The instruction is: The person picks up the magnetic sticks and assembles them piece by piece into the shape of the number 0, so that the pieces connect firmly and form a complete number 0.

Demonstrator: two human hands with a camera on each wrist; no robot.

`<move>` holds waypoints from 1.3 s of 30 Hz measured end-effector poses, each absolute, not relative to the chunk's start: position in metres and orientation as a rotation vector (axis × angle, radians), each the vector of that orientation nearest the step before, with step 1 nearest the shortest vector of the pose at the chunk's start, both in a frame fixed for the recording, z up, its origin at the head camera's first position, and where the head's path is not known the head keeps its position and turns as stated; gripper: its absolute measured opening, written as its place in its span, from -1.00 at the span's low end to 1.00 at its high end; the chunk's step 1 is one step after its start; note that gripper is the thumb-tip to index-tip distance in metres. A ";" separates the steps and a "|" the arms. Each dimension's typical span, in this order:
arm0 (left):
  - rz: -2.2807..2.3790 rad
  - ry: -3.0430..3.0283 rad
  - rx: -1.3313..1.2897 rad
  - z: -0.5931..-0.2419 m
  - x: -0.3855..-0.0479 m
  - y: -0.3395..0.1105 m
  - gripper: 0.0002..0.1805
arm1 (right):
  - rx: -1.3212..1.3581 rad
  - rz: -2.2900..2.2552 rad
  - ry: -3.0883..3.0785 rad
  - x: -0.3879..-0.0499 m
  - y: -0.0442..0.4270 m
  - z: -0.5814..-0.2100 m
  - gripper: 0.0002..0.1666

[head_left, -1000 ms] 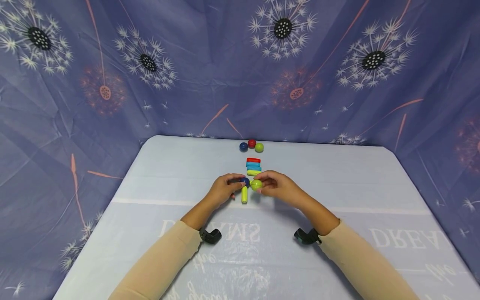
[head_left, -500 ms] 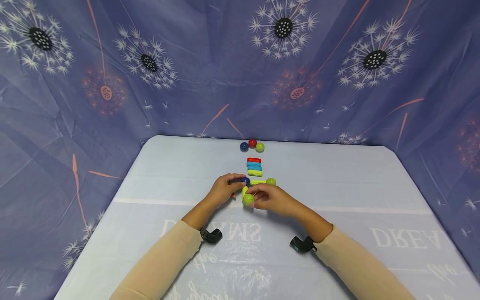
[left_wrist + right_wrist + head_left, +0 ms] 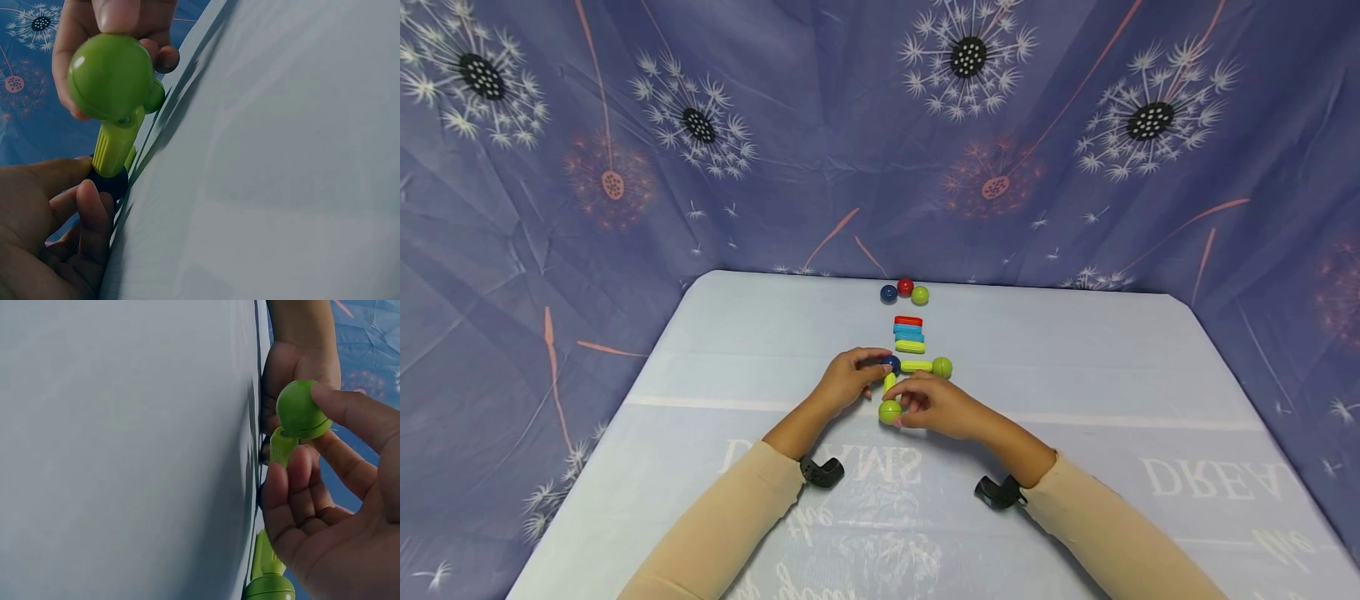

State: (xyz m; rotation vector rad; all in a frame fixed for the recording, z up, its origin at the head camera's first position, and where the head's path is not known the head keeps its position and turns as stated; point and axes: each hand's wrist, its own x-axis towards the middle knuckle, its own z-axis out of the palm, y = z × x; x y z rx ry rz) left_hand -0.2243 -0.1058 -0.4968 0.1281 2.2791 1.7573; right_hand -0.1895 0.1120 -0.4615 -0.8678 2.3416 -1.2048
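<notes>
My left hand pinches a dark blue ball between thumb and fingers. Two yellow-green rods meet this ball: one rod points toward me, the other rod points right. A green ball sits at the right rod's far end. Thumb and fingers of my right hand grip another green ball at the near rod's end. The left wrist view has this green ball against the rod; fingers partly cover the blue ball there.
Beyond the hands lies a row of short rods in red, blue and yellow. Farther back sit a blue ball, a red ball and a green ball. The white table ends at a patterned purple cloth.
My right hand has brought its green ball from beside the blue ball toward me, to the near rod's end. The right rod and its green ball came into sight. My left hand stays put.
</notes>
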 end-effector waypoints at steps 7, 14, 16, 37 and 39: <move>1.772 2.268 0.127 -0.497 -0.225 -0.106 -0.62 | -0.874 -1.174 2.330 -0.191 0.111 -0.463 -0.59; 1.764 2.278 0.134 -0.496 -0.224 -0.106 -0.62 | -0.888 -1.155 2.316 -0.192 0.110 -0.467 -0.58; 1.762 2.280 0.135 -0.495 -0.224 -0.106 -0.62 | -0.885 -1.154 2.315 -0.192 0.110 -0.467 -0.58; 1.759 2.281 0.133 -0.496 -0.224 -0.105 -0.62 | -0.750 -1.251 2.426 -0.195 0.119 -0.457 -0.61; 1.751 2.282 0.127 -0.495 -0.224 -0.104 -0.62 | -0.703 -1.284 2.453 -0.197 0.122 -0.452 -0.62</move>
